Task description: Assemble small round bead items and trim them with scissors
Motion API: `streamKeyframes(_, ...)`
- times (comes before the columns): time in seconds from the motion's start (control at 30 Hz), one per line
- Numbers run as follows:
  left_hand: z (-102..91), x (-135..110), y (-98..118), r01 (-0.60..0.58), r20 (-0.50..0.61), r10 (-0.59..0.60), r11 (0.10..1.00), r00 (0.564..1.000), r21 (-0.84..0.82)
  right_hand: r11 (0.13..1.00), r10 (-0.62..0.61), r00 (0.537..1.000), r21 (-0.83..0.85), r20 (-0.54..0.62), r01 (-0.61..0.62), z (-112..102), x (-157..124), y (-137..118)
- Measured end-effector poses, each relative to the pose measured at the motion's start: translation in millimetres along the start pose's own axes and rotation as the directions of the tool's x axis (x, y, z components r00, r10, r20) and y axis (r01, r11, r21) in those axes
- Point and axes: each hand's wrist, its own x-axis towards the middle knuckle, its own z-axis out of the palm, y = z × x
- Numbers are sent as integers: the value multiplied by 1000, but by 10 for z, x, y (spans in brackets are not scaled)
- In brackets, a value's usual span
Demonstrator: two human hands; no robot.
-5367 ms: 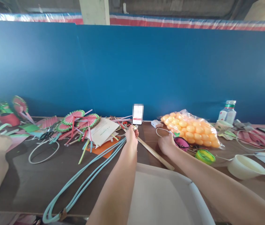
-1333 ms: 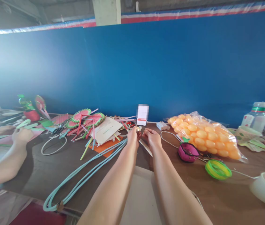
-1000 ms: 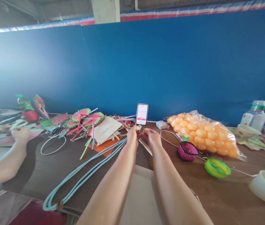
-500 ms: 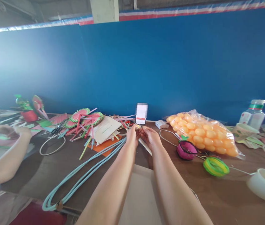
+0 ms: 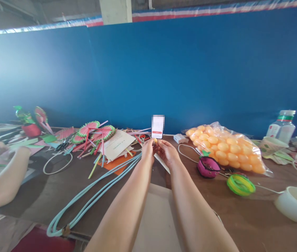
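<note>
Though the bottle label point(image 5: 273, 131) is unreadable, left fingers point(image 5: 150, 143) and right fingers point(image 5: 162, 144) pinch something yellow point(image 5: 155, 140).

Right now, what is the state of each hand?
Left hand: closed on a small yellowish piece, mostly hidden.
Right hand: half-curled beside it; grip cannot be told.

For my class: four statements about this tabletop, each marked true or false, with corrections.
1. The left hand and right hand are close together at a small yellowish item. True.
2. The bag of orange pieces lies left of the phone. False: the bag lies right of the phone.
3. The printed sheet lies partly over an orange sheet. True.
4. The magenta pouch is inside the white bowl. False: the magenta pouch sits apart from the white bowl.
</note>
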Motion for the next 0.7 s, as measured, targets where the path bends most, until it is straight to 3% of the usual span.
streamKeyframes(0.7,51,-99,39,-61,55,56,994,997,91,999,-26,999,-27,-30,25,-12,13,9)
